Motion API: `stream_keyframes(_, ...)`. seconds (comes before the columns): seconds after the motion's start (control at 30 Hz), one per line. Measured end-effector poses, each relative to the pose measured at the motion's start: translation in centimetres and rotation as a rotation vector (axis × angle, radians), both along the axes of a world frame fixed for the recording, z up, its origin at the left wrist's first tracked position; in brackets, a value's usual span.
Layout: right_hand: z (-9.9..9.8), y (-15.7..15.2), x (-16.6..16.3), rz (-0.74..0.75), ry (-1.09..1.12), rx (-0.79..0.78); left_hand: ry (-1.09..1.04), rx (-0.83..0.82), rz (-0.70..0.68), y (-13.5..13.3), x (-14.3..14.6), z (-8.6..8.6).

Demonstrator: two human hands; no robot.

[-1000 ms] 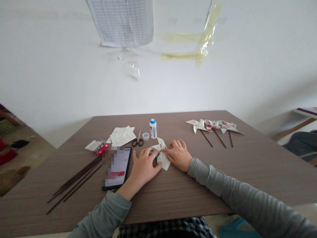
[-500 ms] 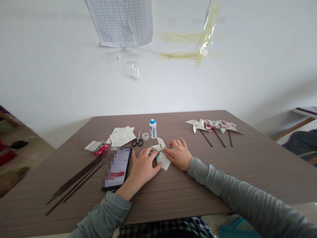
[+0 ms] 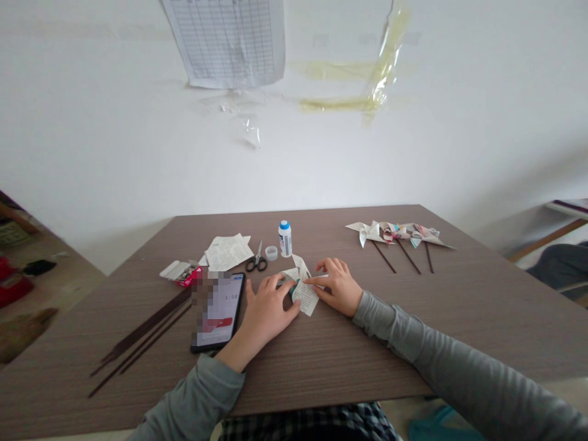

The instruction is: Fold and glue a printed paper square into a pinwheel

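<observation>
On the brown table a folded pinwheel point(image 3: 309, 297) of printed paper lies between my two hands, its blades partly covered by fingers. My left hand point(image 3: 271, 304) holds it down from the left, index finger and thumb on its edge. From the right, my right hand point(image 3: 339, 289) reaches over it with the index finger stretched toward its centre, the other fingers loosely bent and apart. Just behind the pinwheel stands a white glue bottle point(image 3: 285, 240) with a blue cap. Black-handled scissors point(image 3: 256, 263) and a small clear cap point(image 3: 271, 253) are beside the bottle.
Left of my hands lie a phone point(image 3: 220, 318), dark thin sticks point(image 3: 142, 331), an opened small red-and-white box point(image 3: 181, 272) and paper sheets point(image 3: 228, 251). Several pinwheels on sticks point(image 3: 395, 233) rest at the back right. A white wall point(image 3: 138, 135) rises behind the table.
My right hand has shifted slightly right, its index finger now more stretched out over the paper. My left hand keeps its place on the pinwheel.
</observation>
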State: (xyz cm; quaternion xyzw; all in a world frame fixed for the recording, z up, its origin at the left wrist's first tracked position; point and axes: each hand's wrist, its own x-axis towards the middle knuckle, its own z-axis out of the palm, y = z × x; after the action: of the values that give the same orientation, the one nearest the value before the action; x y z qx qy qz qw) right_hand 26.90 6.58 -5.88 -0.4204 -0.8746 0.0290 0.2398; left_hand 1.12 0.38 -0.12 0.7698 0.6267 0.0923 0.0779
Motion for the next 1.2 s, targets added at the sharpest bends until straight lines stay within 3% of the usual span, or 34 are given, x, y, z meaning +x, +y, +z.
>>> stream_keyframes(0.27, 0.1, 0.0, 0.7, -0.011, -0.017, -0.085, 0.0, -0.019, 0.008, -0.2, 0.1, 0.3)
stream_keyframes(0.53, -0.1, 0.8, 1.6, 0.001, 0.01, -0.023, 0.003, -0.02, -0.005, -0.3, -0.1, 0.3)
stream_keyframes(0.8, -1.4, 4.9, 2.1, -0.016, 0.314, -0.116, -0.013, -0.035, 0.002, -0.4, -0.6, 0.0)
stream_keyframes(1.0, 0.1, 9.0, 0.1, 0.034, 0.425, -0.037, 0.018, -0.072, -0.027, -0.2, -1.5, 0.2)
stream_keyframes(1.2, 2.2, 11.6, -3.3, 0.162, 0.256, 0.006, 0.02, -0.089, -0.03, 0.3, -2.3, 0.2)
